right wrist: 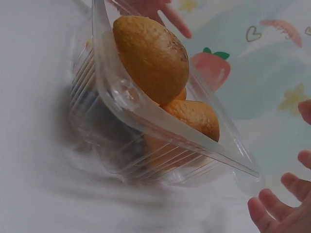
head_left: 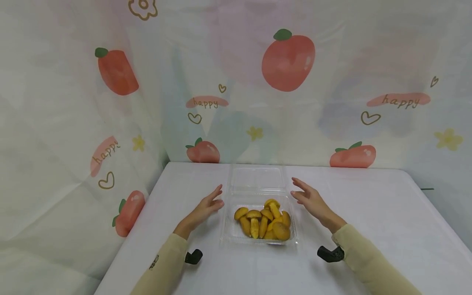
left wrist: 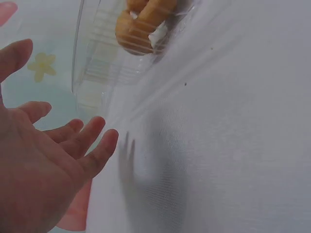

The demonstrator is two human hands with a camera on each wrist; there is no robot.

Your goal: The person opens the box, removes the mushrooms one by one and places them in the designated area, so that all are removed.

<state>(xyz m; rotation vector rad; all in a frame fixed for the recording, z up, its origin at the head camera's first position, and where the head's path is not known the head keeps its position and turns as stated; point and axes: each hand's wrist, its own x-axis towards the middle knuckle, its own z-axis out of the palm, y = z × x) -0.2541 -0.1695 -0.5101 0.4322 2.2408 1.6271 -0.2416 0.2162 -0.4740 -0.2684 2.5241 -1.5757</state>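
A clear plastic clamshell box (head_left: pixel 229 237) lies on the table with its lid (head_left: pixel 258 179) folded back, away from the person. Several yellow-brown mushrooms (head_left: pixel 254 223) fill the box's base; from the right wrist view, rounded mushroom caps (right wrist: pixel 150 58) rise above the rim. To the left of the box, my left hand (head_left: pixel 204 209) hovers with fingers spread and holds nothing. On the other side, my right hand (head_left: pixel 312 203) is also raised, fingers extended, apart from the box. The left wrist view shows the left palm (left wrist: pixel 34 165) below the box's edge, casting a shadow.
A white table (head_left: pixel 368 213) stretches around the box. Behind it and at the left hang pale cloths (head_left: pixel 236 61) printed with red fruit, hearts and flowers. Black wrist mounts (head_left: pixel 330 254) stick out from the sleeves.
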